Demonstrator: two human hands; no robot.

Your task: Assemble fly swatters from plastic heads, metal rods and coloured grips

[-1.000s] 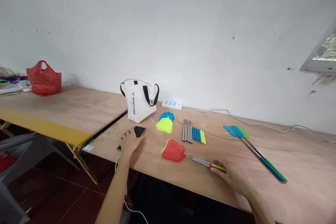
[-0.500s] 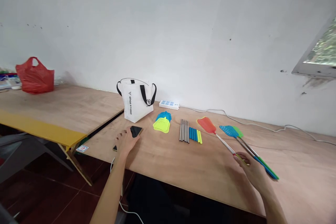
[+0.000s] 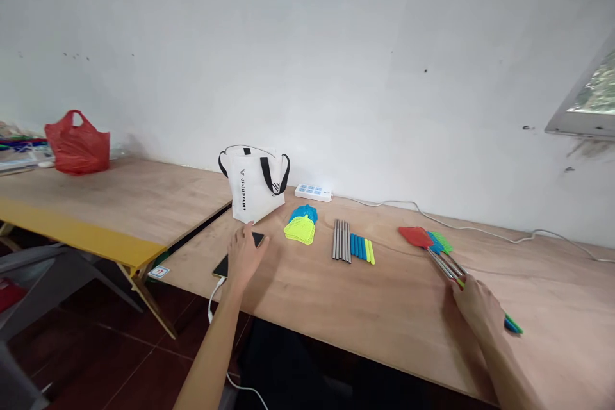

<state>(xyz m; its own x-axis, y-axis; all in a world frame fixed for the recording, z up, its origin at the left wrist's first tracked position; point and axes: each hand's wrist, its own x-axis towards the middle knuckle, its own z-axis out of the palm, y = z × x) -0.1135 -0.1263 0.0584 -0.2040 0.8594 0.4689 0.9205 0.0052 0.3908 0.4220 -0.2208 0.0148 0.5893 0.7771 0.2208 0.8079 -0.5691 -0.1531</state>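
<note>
Near the table's front edge, my left hand (image 3: 244, 256) lies across a black phone (image 3: 222, 266), fingers stretched and apart. A white charging cable is plugged into the phone's near end. My right hand (image 3: 478, 301) is closed round the handle of a red fly swatter (image 3: 414, 235), its grip mostly hidden by the fingers. Beneath and beside the red head are a blue fly swatter (image 3: 435, 244) and a green fly swatter (image 3: 442, 243); their grip ends show past my hand. Whether my fingers also touch those handles is hidden.
Mid-table are yellow swatter heads (image 3: 300, 230) over blue swatter heads (image 3: 306, 211), several metal tubes (image 3: 341, 241), and blue and yellow grips (image 3: 362, 248). Behind stand a white bag (image 3: 254, 189) and a power strip (image 3: 313, 192). A red plastic bag (image 3: 79, 147) sits on the left table.
My right hand has carried the red fly swatter to the right, from beside the blue and green ones onto them. My left hand stays at the phone. The view has shifted slightly.
</note>
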